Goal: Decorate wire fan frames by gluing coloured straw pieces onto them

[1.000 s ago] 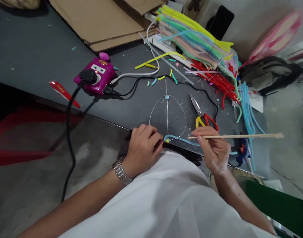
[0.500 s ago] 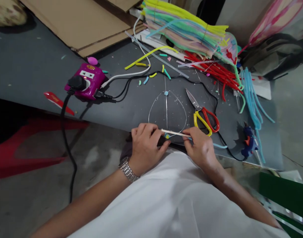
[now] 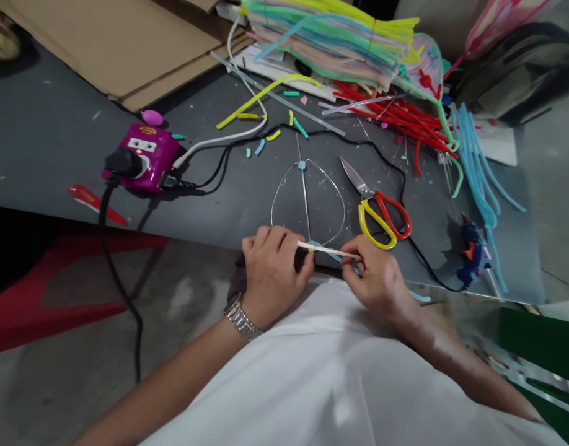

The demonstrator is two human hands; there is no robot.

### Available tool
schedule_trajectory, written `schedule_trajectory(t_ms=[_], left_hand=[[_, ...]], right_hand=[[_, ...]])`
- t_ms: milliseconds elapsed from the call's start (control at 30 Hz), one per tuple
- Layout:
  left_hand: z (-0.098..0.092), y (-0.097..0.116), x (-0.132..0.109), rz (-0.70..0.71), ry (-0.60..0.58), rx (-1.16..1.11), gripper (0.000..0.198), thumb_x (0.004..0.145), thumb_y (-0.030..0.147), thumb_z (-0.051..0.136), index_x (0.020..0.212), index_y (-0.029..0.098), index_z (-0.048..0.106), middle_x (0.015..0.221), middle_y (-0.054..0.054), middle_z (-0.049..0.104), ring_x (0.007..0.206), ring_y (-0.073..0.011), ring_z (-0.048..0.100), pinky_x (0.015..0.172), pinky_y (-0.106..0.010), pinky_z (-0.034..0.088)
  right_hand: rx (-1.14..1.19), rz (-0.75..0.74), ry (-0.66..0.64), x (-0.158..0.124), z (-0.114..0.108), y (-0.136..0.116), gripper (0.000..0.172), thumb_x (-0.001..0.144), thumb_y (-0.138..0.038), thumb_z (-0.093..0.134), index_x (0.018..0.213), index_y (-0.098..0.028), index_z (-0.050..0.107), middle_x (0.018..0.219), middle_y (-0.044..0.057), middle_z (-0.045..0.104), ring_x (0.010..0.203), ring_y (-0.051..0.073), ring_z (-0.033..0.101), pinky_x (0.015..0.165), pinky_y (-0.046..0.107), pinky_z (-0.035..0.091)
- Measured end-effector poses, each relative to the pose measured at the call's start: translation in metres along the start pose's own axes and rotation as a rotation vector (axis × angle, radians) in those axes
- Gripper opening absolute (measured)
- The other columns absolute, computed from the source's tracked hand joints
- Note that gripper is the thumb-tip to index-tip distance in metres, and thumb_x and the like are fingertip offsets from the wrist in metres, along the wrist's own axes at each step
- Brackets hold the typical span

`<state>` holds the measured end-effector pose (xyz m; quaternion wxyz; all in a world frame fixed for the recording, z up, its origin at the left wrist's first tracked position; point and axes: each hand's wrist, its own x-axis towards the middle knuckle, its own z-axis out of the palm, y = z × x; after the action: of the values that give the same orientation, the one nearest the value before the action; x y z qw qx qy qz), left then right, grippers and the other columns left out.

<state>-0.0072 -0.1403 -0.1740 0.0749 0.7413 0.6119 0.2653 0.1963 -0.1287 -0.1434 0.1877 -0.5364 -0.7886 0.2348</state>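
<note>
A thin white stick (image 3: 328, 249) slants between my hands at the table's front edge. My right hand (image 3: 375, 269) pinches its right end between thumb and fingertips, close to a light blue pipe cleaner (image 3: 328, 251) running behind the stick. The stick's left end meets the index finger of my left hand (image 3: 275, 263). Those left fingers are curled over the near left side of a thin wire frame (image 3: 344, 207), an oval loop with a straight wire down its middle. Light blue wrapping (image 3: 302, 165) binds its far joint. Fingers partly hide the near joint.
Scissors (image 3: 380, 214) with red and yellow handles lie beside the frame. A blue glue gun (image 3: 473, 254) sits at the right edge. Black cords run from a purple power socket (image 3: 147, 148). Pipe cleaner bundles (image 3: 331, 43) and cardboard (image 3: 126, 46) fill the back.
The view has shifted a little, moving the table's things left. More of the light blue pipe cleaner shows between my hands, behind the stick. Both hands keep nearly the same hold.
</note>
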Motion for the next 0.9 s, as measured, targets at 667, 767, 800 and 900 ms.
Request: schedule_trajectory(t_ms=[667,767,800,900], left_hand=[[0.0007,0.0016,0.0013,0.041,0.039,-0.012,0.005,0.086,0.020,0.070,0.091,0.021,0.069,0.094,-0.006,0.069,0.089,-0.0264,0.057,0.075,-0.041,0.033],[0.0029,0.0000,-0.0011,0.078,0.073,-0.014,0.008,0.086,0.017,0.070,0.091,0.022,0.071,0.095,-0.006,0.071,0.091,-0.0263,0.058,0.075,-0.041,0.033],[0.0033,-0.0009,-0.0022,0.099,0.080,-0.015,0.009,0.087,0.016,0.070,0.092,0.023,0.071,0.095,-0.006,0.072,0.092,-0.0262,0.058,0.075,-0.041,0.033],[0.0022,-0.0043,-0.0065,0.185,0.085,-0.014,0.012,0.088,0.014,0.069,0.096,0.023,0.073,0.095,-0.005,0.074,0.093,-0.0256,0.059,0.076,-0.041,0.034]], right_hand=[[0.113,0.039,-0.028,0.0040,-0.0048,-0.0019,0.015,0.080,-0.007,0.056,0.088,-0.020,0.056,0.069,-0.006,0.053,0.055,0.009,0.042,0.058,0.023,0.035],[0.130,0.055,-0.047,0.0048,-0.0033,-0.0026,0.016,0.079,-0.007,0.057,0.088,-0.020,0.057,0.068,-0.006,0.052,0.055,0.009,0.041,0.058,0.023,0.036],[0.136,0.068,-0.054,0.0048,-0.0029,-0.0031,0.015,0.078,-0.007,0.057,0.087,-0.020,0.057,0.067,-0.006,0.051,0.055,0.009,0.042,0.058,0.023,0.036],[0.187,0.137,-0.043,0.0055,-0.0052,-0.0047,0.008,0.084,-0.012,0.059,0.086,-0.020,0.059,0.065,-0.006,0.049,0.055,0.009,0.042,0.056,0.023,0.036]])
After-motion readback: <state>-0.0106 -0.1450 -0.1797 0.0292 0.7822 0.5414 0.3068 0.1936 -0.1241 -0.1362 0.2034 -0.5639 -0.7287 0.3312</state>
